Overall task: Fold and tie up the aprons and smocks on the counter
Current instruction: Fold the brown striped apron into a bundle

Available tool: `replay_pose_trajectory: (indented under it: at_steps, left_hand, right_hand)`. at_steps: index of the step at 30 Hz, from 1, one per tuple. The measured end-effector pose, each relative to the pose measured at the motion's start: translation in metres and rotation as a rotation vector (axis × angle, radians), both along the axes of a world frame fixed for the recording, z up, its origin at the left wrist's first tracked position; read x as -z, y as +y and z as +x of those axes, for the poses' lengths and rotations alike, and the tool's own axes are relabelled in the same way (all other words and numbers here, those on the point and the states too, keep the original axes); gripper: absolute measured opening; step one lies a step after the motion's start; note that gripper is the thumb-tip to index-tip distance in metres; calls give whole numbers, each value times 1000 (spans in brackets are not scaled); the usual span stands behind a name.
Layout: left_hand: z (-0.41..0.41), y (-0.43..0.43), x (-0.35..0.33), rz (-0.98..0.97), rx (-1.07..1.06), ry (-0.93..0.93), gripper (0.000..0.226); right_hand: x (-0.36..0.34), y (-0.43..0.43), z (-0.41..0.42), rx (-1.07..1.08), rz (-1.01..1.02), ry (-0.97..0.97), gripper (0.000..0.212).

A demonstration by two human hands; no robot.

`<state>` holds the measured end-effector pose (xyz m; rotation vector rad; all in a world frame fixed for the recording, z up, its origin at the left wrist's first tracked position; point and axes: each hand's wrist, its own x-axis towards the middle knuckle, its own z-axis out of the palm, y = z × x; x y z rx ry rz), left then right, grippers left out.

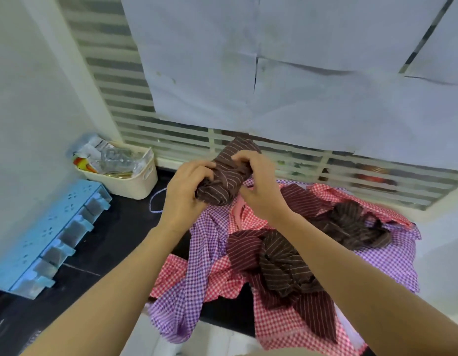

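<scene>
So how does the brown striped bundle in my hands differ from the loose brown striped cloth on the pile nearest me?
The bundle is rolled compact, while the loose cloth lies crumpled and spread. The bundle is held up, gripped by the left hand and the right hand. The loose cloth rests untouched on the checked pile. Both are dark brown with thin pale stripes.

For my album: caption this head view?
Left hand and right hand grip a rolled brown striped apron above piled checked smocks.
</scene>
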<state>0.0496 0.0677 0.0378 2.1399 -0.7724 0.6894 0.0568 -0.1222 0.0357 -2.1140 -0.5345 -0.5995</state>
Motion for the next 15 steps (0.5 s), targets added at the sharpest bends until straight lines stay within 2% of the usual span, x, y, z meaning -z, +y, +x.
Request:
replay_pose_trajectory:
  at_steps: [2,4,7,11,15]
  left_hand:
    - [0,22,-4,-16,-5,-9,23]
    - [2,47,-9,-32,14,-35,28]
    - [4,74,-15,-12,41,-45,39]
    - [11,94,-30,56,49,11,30]
    - [20,95,-64,-37,190,200,53]
  right_hand:
    - [-4,24,-5,12,-35,-43,45]
    - [-4,45,-7,30,-179,-91,33]
    - [-4,65,-2,79,-274,-56,29]
    - [-12,85,-7,138,-176,12,34]
    - [-38,93,-10,212,21,46,27]
